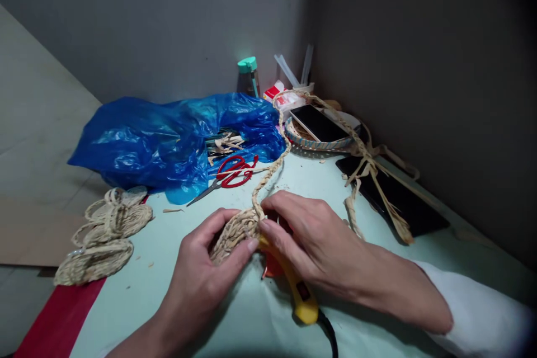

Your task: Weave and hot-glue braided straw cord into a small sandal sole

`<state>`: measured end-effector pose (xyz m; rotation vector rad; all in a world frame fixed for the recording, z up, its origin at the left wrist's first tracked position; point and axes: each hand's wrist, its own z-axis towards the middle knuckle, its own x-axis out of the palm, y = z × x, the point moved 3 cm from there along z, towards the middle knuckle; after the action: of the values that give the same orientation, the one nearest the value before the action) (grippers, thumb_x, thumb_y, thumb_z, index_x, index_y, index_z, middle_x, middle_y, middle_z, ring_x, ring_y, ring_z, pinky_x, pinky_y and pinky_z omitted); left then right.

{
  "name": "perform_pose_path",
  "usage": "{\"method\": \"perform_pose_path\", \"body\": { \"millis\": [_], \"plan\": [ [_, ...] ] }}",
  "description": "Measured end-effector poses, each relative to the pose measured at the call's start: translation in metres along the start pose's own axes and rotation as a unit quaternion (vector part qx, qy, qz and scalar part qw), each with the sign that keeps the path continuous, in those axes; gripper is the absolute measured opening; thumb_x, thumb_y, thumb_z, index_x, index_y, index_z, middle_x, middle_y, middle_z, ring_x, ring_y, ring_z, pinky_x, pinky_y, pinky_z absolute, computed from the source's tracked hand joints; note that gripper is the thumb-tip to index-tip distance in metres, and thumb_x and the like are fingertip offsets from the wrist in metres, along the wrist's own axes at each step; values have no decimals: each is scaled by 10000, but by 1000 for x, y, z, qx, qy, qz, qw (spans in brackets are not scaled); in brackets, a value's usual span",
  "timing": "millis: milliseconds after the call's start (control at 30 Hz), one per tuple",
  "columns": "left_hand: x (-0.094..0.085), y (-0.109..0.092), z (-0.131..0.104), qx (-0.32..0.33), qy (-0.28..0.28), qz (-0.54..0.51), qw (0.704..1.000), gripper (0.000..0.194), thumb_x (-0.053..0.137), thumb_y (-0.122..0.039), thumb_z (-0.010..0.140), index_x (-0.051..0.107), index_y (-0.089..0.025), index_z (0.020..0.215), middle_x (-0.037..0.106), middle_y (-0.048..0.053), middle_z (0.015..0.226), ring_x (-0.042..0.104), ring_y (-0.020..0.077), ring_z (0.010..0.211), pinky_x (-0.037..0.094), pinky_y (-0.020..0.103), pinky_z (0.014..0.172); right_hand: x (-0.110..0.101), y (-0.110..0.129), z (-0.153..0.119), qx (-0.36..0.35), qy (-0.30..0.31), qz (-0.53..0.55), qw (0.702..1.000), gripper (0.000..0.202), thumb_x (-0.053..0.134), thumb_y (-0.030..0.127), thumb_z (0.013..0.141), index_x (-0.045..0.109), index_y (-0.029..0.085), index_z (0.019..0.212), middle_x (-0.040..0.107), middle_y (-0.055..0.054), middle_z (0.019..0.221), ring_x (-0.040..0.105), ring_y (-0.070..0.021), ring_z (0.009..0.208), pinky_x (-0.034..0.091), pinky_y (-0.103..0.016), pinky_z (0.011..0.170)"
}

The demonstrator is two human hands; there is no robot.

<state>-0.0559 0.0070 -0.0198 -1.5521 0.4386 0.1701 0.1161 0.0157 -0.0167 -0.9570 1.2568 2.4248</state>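
Note:
My left hand (210, 274) grips a coiled, sole-like piece of braided straw (235, 238), its thumb pressed along the near side. The fingers of my right hand (302, 229) pinch the straw braid (265, 182) where it meets the coil's right edge. From there the braid runs away across the table toward the back. Just below my right hand is a yellow glue gun (306, 307) with an orange trigger and black cord; its front part is partly hidden by my fingers. Whether my right palm touches it, I cannot tell.
Red-handled scissors (235, 172) lie before a blue plastic bag (146, 134) of straw strips. Finished-looking straw slippers (104, 229) sit at left. A phone (319, 123) rests on a woven basket (302, 142); a black tablet-like slab (419, 212) lies right. A bottle (248, 78) stands behind.

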Motion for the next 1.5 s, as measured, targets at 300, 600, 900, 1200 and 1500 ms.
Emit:
{"method": "perform_pose_path", "body": {
  "millis": [300, 600, 900, 1200, 1500],
  "plan": [
    [-1, 4, -1, 41, 26, 54, 997, 121, 657, -339, 917, 694, -244, 982, 700, -10, 931, 646, 171, 875, 480, 250, 798, -2, -2, 0, 80, 33, 52, 995, 186, 471, 183, 986, 589, 189, 843, 607, 1, 702, 540, -143, 632, 377, -271, 612],
    [-3, 12, -3, 69, 69, 164, 982, 219, 540, -301, 978, 649, -213, 1147, 672, 50, 1076, 627, 204, 1002, 465, 303, 881, 3, -13, -3, 186, 126, 263, 938, 257, 468, 215, 1004, 534, 207, 756, 595, 61, 551, 572, -84, 447, 438, -170, 450],
    [-8, 5, 14, 28, 91, 106, 990, 322, 691, -326, 850, 723, -222, 1153, 738, 28, 1090, 661, 232, 1008, 487, 314, 929, 12, -24, 2, 261, 149, 442, 845, 265, 640, 379, 922, 602, 162, 774, 635, 30, 523, 645, -116, 448, 516, -194, 456],
    [-24, 0, 14, -56, 87, -109, 989, 408, 717, -425, 875, 729, -281, 1256, 739, 40, 1267, 652, 238, 1152, 498, 268, 941, -15, -35, 17, 209, 112, 372, 897, 248, 540, 334, 963, 620, 145, 825, 694, -25, 759, 594, -80, 485, 538, -226, 528],
    [-16, 1, 13, -111, 41, -228, 967, 294, 763, -350, 851, 787, -229, 1117, 777, 44, 1039, 639, 128, 782, 492, 170, 637, -29, -22, 13, 49, -108, 82, 990, 235, 542, 279, 1003, 651, 150, 839, 603, -20, 732, 510, -147, 655, 400, -299, 684]
  ]
}}
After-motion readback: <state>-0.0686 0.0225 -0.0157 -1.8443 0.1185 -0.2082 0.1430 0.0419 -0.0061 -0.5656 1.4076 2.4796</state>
